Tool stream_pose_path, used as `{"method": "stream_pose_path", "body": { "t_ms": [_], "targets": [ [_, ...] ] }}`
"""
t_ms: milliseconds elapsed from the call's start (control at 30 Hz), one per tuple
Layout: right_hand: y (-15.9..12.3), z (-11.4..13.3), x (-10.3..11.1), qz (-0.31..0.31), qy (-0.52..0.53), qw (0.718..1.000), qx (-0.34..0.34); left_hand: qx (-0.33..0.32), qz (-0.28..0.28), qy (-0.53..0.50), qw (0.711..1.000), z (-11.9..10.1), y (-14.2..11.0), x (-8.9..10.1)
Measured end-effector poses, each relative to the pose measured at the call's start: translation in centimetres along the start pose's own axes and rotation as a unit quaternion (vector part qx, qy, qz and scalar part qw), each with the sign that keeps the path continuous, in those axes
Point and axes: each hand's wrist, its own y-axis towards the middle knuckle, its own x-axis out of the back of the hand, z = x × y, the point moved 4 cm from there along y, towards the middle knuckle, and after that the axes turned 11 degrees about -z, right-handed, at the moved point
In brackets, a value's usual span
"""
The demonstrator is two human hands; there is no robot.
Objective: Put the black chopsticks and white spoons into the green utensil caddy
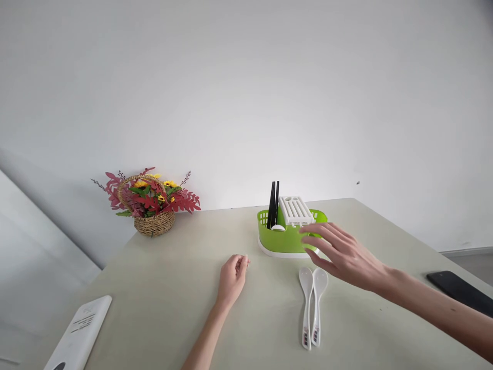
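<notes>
My right hand (pixel 342 252) reaches in from the right with its fingers apart, in front of the right side of a green cutlery basket (pixel 281 241). Its fingertips overlap the basket's front in view; I cannot tell whether they touch it. Black chopsticks (pixel 273 205) stand upright in the basket's left part, with a small white rounded piece (pixel 278 228) at their foot. A white slatted rack (pixel 296 210) sits tilted on top. Two white spoons (pixel 306 303) lie side by side on the table below the basket. My left hand (pixel 233 277) rests on the table, fingers curled in, with nothing visible in it.
A wicker basket of artificial flowers (pixel 154 224) stands at the back left. At the front left lies a white box-like object (pixel 82 329); a black phone (pixel 460 290) is at the right edge. The pale table (pixel 173 293) meets a white wall (pixel 239 103).
</notes>
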Motion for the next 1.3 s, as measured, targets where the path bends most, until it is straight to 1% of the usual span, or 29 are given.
{"method": "stream_pose_path", "body": {
  "t_ms": [67, 100, 167, 233, 300, 367, 433, 500, 600, 667, 767, 833, 900, 967, 1067, 1133, 1233, 1300],
  "targets": [
    [-1.9, -0.2, 0.9, 0.047, 0.013, 0.999, -0.02, -0.006, 0.004, 0.009, 1.0, 0.0, 0.0, -0.1],
    [-3.0, -0.4, 1.0, 0.078, 0.02, 0.996, -0.047, -0.009, 0.005, 0.012, 1.0, 0.1, 0.0, -0.1],
    [-5.2, -1.1, 0.7, 0.144, 0.039, 0.98, -0.134, -0.012, 0.009, 0.015, 1.0, 0.0, 0.1, -0.1],
    [-7.5, -1.8, -0.2, 0.186, 0.067, 0.949, -0.244, -0.013, 0.011, 0.017, 1.0, 0.0, 0.2, -0.1],
    [-9.4, -2.4, -1.5, 0.209, 0.104, 0.914, -0.332, -0.015, 0.013, 0.019, 1.0, -0.1, 0.2, -0.1],
    [-10.9, -2.7, -3.0, 0.23, 0.146, 0.878, -0.393, -0.018, 0.013, 0.02, 1.0, -0.2, 0.2, -0.1],
    [-11.7, -2.8, -4.2, 0.248, 0.179, 0.845, -0.438, -0.021, 0.01, 0.02, 1.0, -0.3, 0.2, 0.0],
    [-12.0, -2.9, -5.1, 0.256, 0.197, 0.824, -0.465, -0.023, 0.008, 0.02, 1.0, -0.4, 0.2, 0.0],
    [-12.0, -2.8, -5.6, 0.256, 0.217, 0.813, -0.477, -0.021, 0.011, 0.025, 0.999, -0.5, 0.1, 0.0],
    [-12.0, -2.7, -5.6, 0.265, 0.243, 0.801, -0.479, -0.018, 0.013, 0.028, 0.999, -0.5, 0.1, 0.0],
    [-11.7, -2.9, -4.7, 0.283, 0.292, 0.782, -0.472, -0.019, 0.013, 0.029, 0.999, -0.5, 0.0, 0.0],
    [-10.8, -3.2, -3.3, 0.281, 0.319, 0.776, -0.466, -0.022, 0.014, 0.031, 0.999, -0.6, 0.0, 0.0],
    [-9.0, -3.6, -1.3, 0.261, 0.327, 0.784, -0.458, -0.024, 0.013, 0.031, 0.999, -0.6, -0.1, 0.0],
    [-6.1, -4.1, 0.9, 0.222, 0.3, 0.816, -0.441, -0.023, 0.012, 0.031, 0.999, -0.6, -0.1, 0.0],
    [-1.0, -4.7, 4.2, 0.119, 0.236, 0.864, -0.43, -0.021, 0.016, 0.032, 0.999, -0.5, -0.1, -0.1],
    [2.2, -4.9, 6.1, 0.033, 0.167, 0.895, -0.413, -0.024, 0.019, 0.034, 0.999, -0.3, -0.1, -0.2],
    [6.2, -4.8, 7.9, -0.082, 0.073, 0.926, -0.361, -0.037, 0.021, 0.037, 0.998, -0.2, -0.2, -0.2],
    [8.2, -4.5, 8.0, -0.129, 0.029, 0.94, -0.313, -0.046, 0.022, 0.04, 0.998, -0.2, -0.3, -0.3]
  ]
}}
